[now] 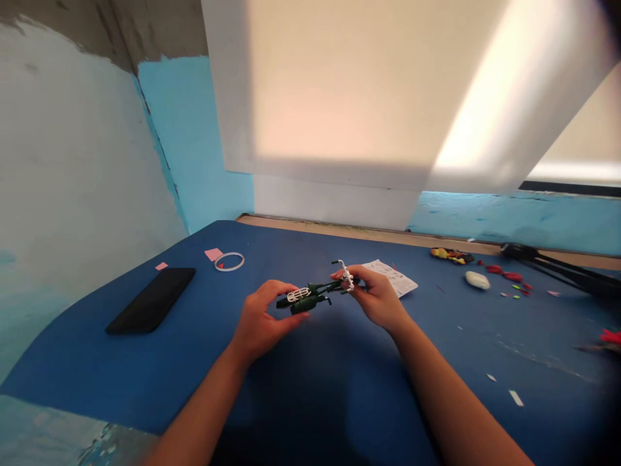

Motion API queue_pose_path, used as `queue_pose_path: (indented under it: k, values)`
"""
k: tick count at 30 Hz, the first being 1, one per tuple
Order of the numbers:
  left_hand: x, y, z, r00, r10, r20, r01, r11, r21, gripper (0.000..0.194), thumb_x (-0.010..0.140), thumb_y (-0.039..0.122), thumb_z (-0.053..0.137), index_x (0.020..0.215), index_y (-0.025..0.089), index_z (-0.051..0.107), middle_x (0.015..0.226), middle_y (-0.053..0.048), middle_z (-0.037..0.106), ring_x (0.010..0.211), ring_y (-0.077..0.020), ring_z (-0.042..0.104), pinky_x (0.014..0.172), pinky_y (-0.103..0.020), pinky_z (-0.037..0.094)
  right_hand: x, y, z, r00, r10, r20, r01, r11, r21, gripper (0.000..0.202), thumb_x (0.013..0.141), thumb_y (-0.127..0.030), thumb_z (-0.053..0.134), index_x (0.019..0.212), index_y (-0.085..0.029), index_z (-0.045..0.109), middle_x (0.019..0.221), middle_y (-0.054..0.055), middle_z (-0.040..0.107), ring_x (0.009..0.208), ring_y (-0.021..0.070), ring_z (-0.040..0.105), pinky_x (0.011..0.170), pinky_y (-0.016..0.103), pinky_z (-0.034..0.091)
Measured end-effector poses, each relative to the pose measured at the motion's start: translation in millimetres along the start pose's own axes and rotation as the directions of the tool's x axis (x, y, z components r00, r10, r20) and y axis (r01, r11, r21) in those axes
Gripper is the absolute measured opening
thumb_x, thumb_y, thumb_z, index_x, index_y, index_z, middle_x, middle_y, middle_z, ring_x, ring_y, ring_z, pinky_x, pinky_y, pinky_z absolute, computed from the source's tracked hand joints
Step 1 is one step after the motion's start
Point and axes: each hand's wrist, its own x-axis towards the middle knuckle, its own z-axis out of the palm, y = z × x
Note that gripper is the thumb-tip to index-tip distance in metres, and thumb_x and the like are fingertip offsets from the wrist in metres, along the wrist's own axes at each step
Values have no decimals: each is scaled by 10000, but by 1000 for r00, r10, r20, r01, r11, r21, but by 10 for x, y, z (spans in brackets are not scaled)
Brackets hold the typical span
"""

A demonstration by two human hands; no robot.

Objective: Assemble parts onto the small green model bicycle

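Note:
Above the blue table I hold a small dark-green toy bicycle (317,288) between both hands. It has a white rack at the rear and white handlebars with dark grips at the front. My left hand (264,318) pinches the rear end, thumb below and fingers behind the rack. My right hand (378,294) grips the front end close to the handlebars. The fingers partly hide both ends of the bicycle. Behind my right hand lies a printed paper sheet (400,282), partly covered by that hand.
On the left of the blue table (194,369) are a black flat phone-like slab (151,301), a whitish ring (229,261) and pink paper scraps. To the right lie a white rounded object (477,280), a yellow-and-black item (451,255), red pieces (512,276) and black straps (557,264).

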Motion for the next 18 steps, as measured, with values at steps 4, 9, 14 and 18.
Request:
queue_pose_path:
  k: [4, 9, 14, 18]
  values:
    - [-70, 116, 165, 964, 244, -109, -213, 947, 240, 364, 768, 426, 795, 986, 185, 632, 891, -36, 704, 828, -181, 657, 775, -294, 503, 150, 99, 98, 997, 14, -77, -10, 999, 54, 240, 890, -395, 628, 1014, -211, 719, 1010, 78, 747, 962, 238, 686, 891, 399, 519]
    - [-119, 232, 426, 968, 71, -242, 33, 916, 401, 358, 816, 490, 728, 943, 178, 608, 818, -31, 666, 750, -187, 645, 685, -288, 493, 491, 245, 354, 998, 56, 24, -60, 976, 207, 279, 848, -420, 655, 1000, -188, 687, 1003, 89, 758, 936, 233, 711, 874, 399, 554]
    - [-115, 278, 570, 963, -136, -235, 237, 842, 485, 294, 826, 458, 706, 918, 197, 605, 830, -46, 672, 772, -232, 654, 684, -327, 471, 676, 368, 572, 989, 54, 137, -80, 978, 191, 233, 830, -350, 648, 989, -182, 672, 1032, 94, 766, 980, 236, 714, 923, 424, 544]
    - [-130, 291, 599, 952, -221, -213, 296, 848, 439, 311, 837, 469, 672, 1006, 223, 587, 923, -70, 690, 854, -264, 664, 722, -348, 472, 603, 376, 490, 996, 65, 62, -71, 992, 105, 357, 772, -244, 696, 1125, -207, 654, 1227, 99, 692, 1192, 262, 611, 1088, 479, 414]
